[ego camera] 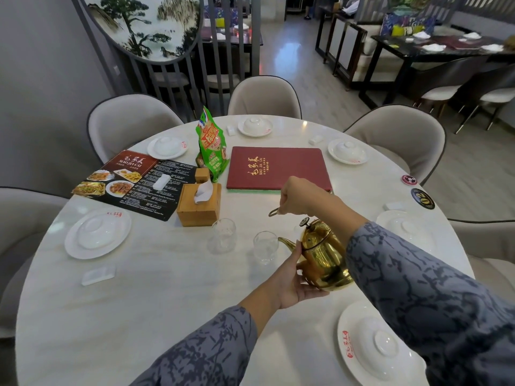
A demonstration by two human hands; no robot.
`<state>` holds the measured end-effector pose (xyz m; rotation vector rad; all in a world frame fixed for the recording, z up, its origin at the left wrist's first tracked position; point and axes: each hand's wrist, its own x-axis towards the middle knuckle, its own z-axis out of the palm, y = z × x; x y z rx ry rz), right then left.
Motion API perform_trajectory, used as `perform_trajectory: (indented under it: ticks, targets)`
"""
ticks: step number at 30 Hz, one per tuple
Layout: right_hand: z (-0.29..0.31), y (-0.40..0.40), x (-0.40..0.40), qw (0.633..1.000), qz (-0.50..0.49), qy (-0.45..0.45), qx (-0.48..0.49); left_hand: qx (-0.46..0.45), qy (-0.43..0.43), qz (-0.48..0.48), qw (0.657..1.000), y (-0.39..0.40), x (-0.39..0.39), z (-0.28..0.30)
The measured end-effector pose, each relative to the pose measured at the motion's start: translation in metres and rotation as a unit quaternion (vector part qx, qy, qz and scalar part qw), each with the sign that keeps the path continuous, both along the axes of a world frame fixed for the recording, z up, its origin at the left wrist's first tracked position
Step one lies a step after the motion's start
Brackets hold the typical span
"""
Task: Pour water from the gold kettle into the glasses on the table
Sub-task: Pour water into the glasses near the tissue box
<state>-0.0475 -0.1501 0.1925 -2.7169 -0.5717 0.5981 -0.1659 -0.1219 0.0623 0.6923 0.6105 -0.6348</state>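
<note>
The gold kettle (323,254) hangs tilted to the left above the round white table (167,288). My right hand (299,196) grips its handle from above. My left hand (292,280) cups the kettle's lower side and base. The spout tip sits right beside the rim of a clear glass (265,246). A second clear glass (223,235) stands to the left of the first. No stream of water can be made out.
A wooden tissue box (199,204) stands behind the glasses. A red menu book (276,168), a dark printed menu (133,182) and a green snack bag (211,146) lie further back. White plates with upturned bowls (97,232) ring the table, with chairs around it.
</note>
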Motion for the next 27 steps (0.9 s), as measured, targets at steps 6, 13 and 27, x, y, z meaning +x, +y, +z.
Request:
perform_trajectory:
  ticks: [6, 13, 27]
  targets:
    - [-0.007, -0.003, -0.002, 1.000, -0.012, 0.001, 0.005, 0.026, 0.004, -0.004, 1.000, 0.002, 0.000, -0.006]
    - [-0.011, -0.024, -0.011, 0.999, -0.005, -0.021, 0.046, 0.072, -0.001, -0.014, 0.997, 0.002, 0.000, -0.013]
    - [-0.023, -0.056, -0.040, 0.988, -0.063, -0.060, 0.127, 0.182, -0.039, -0.047, 0.981, 0.002, -0.015, -0.013]
